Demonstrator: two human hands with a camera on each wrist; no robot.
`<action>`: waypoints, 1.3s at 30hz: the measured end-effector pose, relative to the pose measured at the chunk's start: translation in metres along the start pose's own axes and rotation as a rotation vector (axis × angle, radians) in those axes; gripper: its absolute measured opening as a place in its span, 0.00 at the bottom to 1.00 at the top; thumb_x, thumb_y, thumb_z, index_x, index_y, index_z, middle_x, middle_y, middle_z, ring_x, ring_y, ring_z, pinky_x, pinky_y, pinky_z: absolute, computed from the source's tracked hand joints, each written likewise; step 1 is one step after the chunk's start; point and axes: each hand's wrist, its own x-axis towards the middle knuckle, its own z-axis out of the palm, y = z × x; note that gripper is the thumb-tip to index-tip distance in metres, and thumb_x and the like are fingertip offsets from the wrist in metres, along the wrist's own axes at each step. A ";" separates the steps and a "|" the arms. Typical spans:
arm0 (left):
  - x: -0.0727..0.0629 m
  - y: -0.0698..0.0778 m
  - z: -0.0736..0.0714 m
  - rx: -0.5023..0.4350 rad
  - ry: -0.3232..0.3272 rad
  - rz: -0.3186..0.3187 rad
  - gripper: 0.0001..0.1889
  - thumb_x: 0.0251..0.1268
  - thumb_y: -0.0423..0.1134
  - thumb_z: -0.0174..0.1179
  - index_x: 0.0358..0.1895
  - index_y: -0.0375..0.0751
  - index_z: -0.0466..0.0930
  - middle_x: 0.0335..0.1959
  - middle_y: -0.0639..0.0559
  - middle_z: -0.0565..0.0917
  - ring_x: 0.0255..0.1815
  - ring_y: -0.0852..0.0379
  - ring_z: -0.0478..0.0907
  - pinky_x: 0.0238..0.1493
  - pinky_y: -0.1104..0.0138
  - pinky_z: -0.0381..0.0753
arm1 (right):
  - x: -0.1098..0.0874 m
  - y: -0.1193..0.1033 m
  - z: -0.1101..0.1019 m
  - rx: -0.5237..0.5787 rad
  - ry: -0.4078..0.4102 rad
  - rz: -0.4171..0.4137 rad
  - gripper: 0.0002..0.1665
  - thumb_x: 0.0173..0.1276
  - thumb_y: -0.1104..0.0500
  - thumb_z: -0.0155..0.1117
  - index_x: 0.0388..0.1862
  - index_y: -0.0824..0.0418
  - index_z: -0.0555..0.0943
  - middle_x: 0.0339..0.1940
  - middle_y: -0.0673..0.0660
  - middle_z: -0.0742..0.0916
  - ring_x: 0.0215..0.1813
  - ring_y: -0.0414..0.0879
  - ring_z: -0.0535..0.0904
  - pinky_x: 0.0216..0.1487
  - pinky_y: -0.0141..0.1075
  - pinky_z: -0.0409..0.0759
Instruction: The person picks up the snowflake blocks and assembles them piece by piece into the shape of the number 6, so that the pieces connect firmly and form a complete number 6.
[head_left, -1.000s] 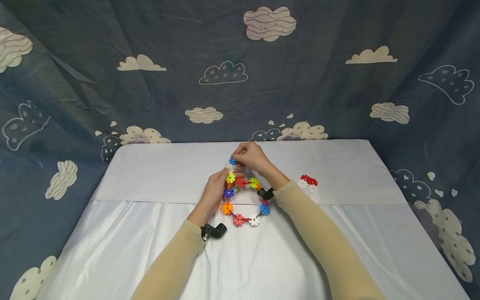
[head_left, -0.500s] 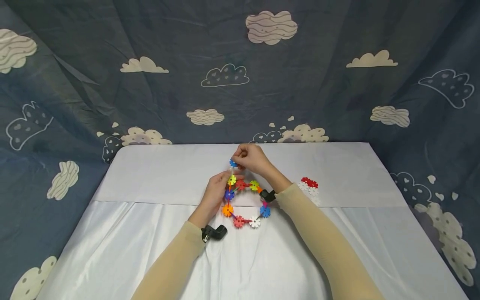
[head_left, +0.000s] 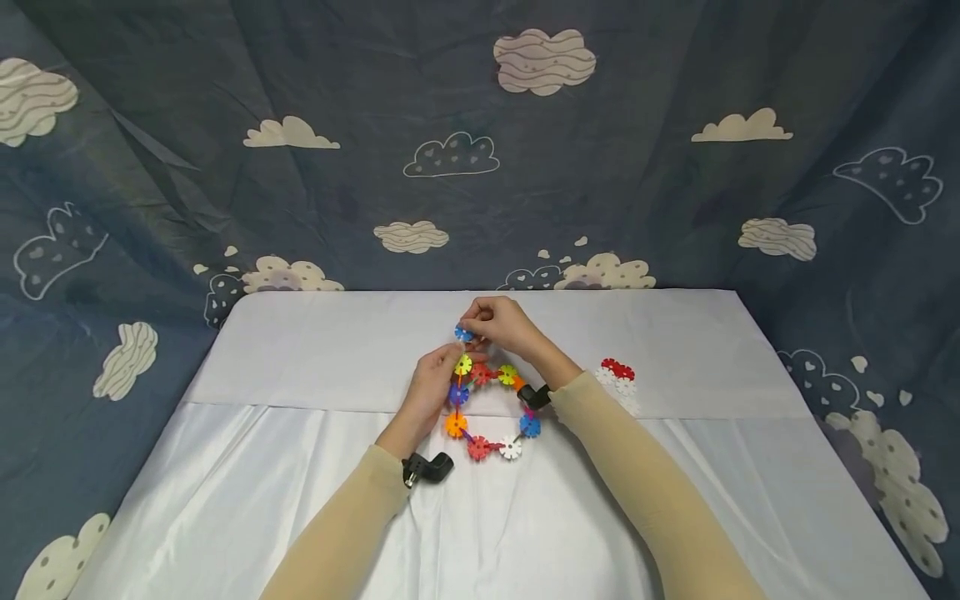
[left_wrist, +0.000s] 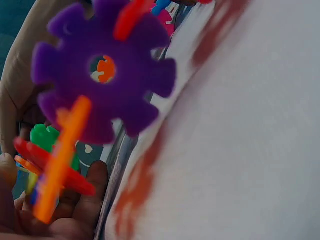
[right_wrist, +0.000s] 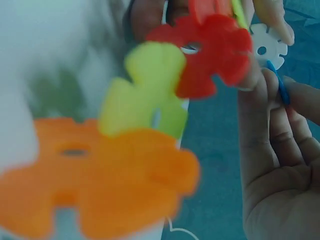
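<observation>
Backdrop: dark blue cloth (head_left: 622, 183) with printed pale clouds, hung at the far side and along both flanks of the table.
Work surface: white-covered table (head_left: 300, 354), a crosswise line dividing its far and near parts; lengthwise creases in the near part.
Edges and room: far edge straight, just beyond the right hand in the head view; left and right edges well apart from both hands, with white cover extending between.
Arms: left sleeve (head_left: 337, 525) and right sleeve (head_left: 648, 483), both beige, enter from the near side and converge at centre; a black wrist camera on each.
Right hand: (head_left: 504, 323) farther out than the left, thumb and index pinching a blue disc (head_left: 462, 333), remaining fingers curled.
Left hand: (head_left: 431, 383) at the ring's far-left side, thumb and fingertip pinching a white disc (right_wrist: 270, 45).
Ring of notched discs: (head_left: 478, 448) multicoloured, at table centre between the forearms — contact of its near side with the cover cannot be told.
Loose pile: red and white discs (head_left: 618, 368), right of the ring, beside the right forearm.
Blue disc: edge-on in the right wrist view, meeting the white disc's rim — depth of engagement cannot be told.
</observation>
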 end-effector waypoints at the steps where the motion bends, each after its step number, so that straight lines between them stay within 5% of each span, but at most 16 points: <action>1: 0.000 0.000 0.001 0.000 -0.001 0.001 0.24 0.86 0.56 0.50 0.59 0.44 0.88 0.55 0.50 0.92 0.78 0.53 0.73 0.84 0.51 0.64 | -0.001 0.001 -0.001 0.002 -0.001 0.001 0.11 0.78 0.52 0.68 0.44 0.59 0.88 0.34 0.56 0.92 0.32 0.43 0.88 0.41 0.36 0.91; 6: 0.000 0.000 0.002 0.026 0.018 -0.001 0.21 0.85 0.54 0.53 0.58 0.46 0.89 0.58 0.51 0.91 0.81 0.52 0.69 0.86 0.48 0.59 | -0.003 0.004 -0.006 0.012 -0.026 0.002 0.16 0.80 0.50 0.66 0.55 0.58 0.88 0.34 0.58 0.91 0.33 0.45 0.87 0.41 0.38 0.91; 14: -0.003 0.002 -0.002 0.001 -0.002 -0.021 0.28 0.89 0.57 0.42 0.60 0.43 0.88 0.67 0.47 0.86 0.82 0.50 0.67 0.86 0.48 0.59 | -0.002 0.004 -0.007 -0.037 -0.066 -0.002 0.12 0.79 0.56 0.66 0.50 0.62 0.89 0.33 0.56 0.91 0.32 0.42 0.86 0.40 0.37 0.91; 17: -0.004 0.002 -0.001 -0.040 0.005 -0.053 0.31 0.90 0.58 0.36 0.67 0.41 0.82 0.74 0.45 0.80 0.84 0.48 0.64 0.85 0.44 0.59 | -0.001 0.004 -0.006 -0.049 -0.073 0.000 0.11 0.78 0.57 0.67 0.50 0.63 0.89 0.33 0.56 0.91 0.32 0.42 0.86 0.40 0.37 0.91; 20: -0.004 0.003 -0.001 -0.078 0.010 -0.067 0.26 0.89 0.53 0.41 0.74 0.43 0.75 0.76 0.44 0.77 0.84 0.48 0.63 0.84 0.44 0.61 | -0.002 0.004 -0.006 -0.052 -0.072 0.005 0.11 0.78 0.57 0.67 0.50 0.63 0.88 0.34 0.57 0.92 0.32 0.42 0.86 0.40 0.37 0.91; 27: -0.004 0.006 -0.002 -0.103 -0.016 -0.097 0.32 0.77 0.30 0.45 0.82 0.48 0.59 0.63 0.39 0.87 0.70 0.50 0.78 0.72 0.58 0.73 | -0.002 0.008 -0.008 -0.053 -0.058 0.020 0.11 0.78 0.57 0.67 0.49 0.63 0.89 0.34 0.57 0.93 0.32 0.43 0.88 0.40 0.37 0.92; 39: -0.002 0.002 -0.004 -0.160 -0.093 -0.064 0.35 0.86 0.29 0.39 0.87 0.57 0.41 0.77 0.31 0.73 0.78 0.39 0.72 0.84 0.49 0.63 | -0.005 0.014 -0.012 0.010 -0.048 0.053 0.11 0.78 0.57 0.67 0.48 0.65 0.88 0.30 0.55 0.92 0.29 0.42 0.88 0.40 0.37 0.91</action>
